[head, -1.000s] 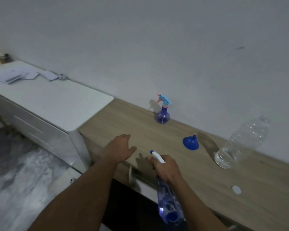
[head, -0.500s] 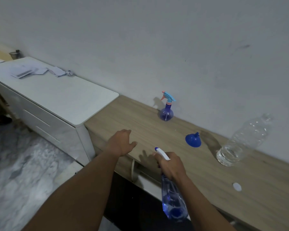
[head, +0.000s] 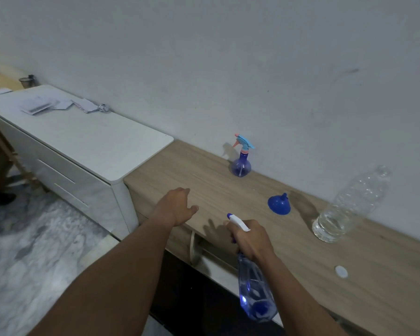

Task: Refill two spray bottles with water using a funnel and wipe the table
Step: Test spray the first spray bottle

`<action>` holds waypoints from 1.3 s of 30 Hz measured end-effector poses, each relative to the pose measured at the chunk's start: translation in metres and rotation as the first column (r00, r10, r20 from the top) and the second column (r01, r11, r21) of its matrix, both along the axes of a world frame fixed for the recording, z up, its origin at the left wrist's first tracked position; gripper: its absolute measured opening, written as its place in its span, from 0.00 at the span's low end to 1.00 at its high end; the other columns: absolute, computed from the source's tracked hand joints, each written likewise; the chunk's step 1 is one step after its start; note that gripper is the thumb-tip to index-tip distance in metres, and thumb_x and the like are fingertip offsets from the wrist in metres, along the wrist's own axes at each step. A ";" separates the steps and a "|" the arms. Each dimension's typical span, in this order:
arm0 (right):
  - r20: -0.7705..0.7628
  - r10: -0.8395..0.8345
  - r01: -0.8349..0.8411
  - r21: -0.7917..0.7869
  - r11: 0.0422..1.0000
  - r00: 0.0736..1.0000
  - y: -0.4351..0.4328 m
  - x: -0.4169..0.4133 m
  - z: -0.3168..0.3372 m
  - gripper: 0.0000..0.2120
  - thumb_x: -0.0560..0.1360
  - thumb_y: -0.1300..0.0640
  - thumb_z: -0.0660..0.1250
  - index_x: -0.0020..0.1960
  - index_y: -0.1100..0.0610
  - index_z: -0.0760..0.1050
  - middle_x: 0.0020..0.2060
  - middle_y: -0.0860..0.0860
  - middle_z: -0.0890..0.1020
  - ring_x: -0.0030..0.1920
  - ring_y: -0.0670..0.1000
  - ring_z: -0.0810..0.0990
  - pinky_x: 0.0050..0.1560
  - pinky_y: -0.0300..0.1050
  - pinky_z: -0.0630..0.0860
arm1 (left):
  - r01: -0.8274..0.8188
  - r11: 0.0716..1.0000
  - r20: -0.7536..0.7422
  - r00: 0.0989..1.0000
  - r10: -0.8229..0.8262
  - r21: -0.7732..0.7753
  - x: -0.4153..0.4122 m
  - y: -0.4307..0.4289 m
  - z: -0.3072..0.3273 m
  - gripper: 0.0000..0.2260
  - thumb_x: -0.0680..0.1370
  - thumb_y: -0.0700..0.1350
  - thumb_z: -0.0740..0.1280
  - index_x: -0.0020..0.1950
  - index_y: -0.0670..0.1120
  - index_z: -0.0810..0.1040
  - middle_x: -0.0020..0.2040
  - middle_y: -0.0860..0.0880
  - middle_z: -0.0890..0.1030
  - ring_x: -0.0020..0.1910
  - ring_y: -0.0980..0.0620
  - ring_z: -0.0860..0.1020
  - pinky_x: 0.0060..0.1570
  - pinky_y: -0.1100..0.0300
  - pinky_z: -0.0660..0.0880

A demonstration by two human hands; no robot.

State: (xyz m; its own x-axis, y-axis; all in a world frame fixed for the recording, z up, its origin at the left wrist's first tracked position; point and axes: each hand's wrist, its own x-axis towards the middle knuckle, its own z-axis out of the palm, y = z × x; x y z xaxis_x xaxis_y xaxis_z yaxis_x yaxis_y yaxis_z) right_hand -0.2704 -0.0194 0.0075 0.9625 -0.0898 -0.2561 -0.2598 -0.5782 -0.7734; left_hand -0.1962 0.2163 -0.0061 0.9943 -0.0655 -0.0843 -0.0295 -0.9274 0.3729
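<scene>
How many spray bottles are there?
2. The round spray bottle stands on the wooden table by the wall. The tall spray bottle is gripped in the right hand, at the table's front edge. More could be out of view.

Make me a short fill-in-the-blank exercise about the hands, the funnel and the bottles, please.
1. The right hand grips a spray bottle whose nozzle is ___.
2. The funnel lies with its spout pointing ___.
3. The left hand holds ___.
4. The water bottle is ___ than half full.
Missing words: white; up; nothing; less.
</scene>
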 end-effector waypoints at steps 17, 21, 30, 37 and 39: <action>0.166 0.071 -0.082 0.066 0.994 0.984 -0.010 0.035 0.025 0.15 0.73 0.43 0.63 0.42 0.56 0.74 0.36 0.53 0.83 0.38 0.59 0.83 0.45 0.60 0.80 | -0.061 0.996 0.001 0.998 0.061 -0.057 0.001 -0.018 0.013 0.34 0.77 0.60 0.67 0.79 0.46 0.64 0.76 0.45 0.68 0.75 0.46 0.66 0.73 0.51 0.65; 0.266 0.110 -0.128 0.051 0.990 0.958 0.003 0.065 0.038 0.10 0.74 0.46 0.67 0.38 0.49 0.80 0.31 0.49 0.82 0.32 0.50 0.82 0.39 0.55 0.80 | -0.050 0.988 -0.054 0.998 0.043 -0.143 0.018 -0.015 0.019 0.31 0.73 0.56 0.71 0.75 0.50 0.71 0.71 0.48 0.76 0.69 0.49 0.74 0.68 0.54 0.71; 0.337 0.053 -0.089 0.092 0.992 0.940 0.061 0.164 0.069 0.12 0.75 0.45 0.72 0.39 0.53 0.84 0.27 0.50 0.79 0.27 0.41 0.74 0.30 0.30 0.68 | 0.084 0.915 -0.191 0.966 -0.171 -0.396 0.097 0.010 0.017 0.34 0.65 0.48 0.67 0.73 0.53 0.73 0.67 0.53 0.78 0.63 0.53 0.78 0.63 0.54 0.76; 0.373 -0.008 -0.024 0.081 0.996 0.928 0.099 0.246 0.078 0.16 0.78 0.46 0.67 0.38 0.54 0.83 0.32 0.50 0.84 0.33 0.44 0.79 0.36 0.32 0.72 | 0.126 0.846 -0.271 0.914 -0.303 -0.518 0.167 0.020 0.016 0.37 0.59 0.58 0.80 0.66 0.57 0.74 0.59 0.56 0.79 0.56 0.58 0.79 0.58 0.58 0.78; 0.374 -0.005 -0.023 0.072 0.997 0.928 0.102 0.264 0.079 0.13 0.78 0.50 0.68 0.39 0.56 0.83 0.33 0.52 0.83 0.33 0.47 0.77 0.38 0.31 0.71 | 0.121 0.815 -0.271 0.906 -0.324 -0.567 0.184 0.022 0.012 0.28 0.60 0.56 0.81 0.57 0.60 0.75 0.54 0.58 0.81 0.50 0.65 0.80 0.50 0.65 0.78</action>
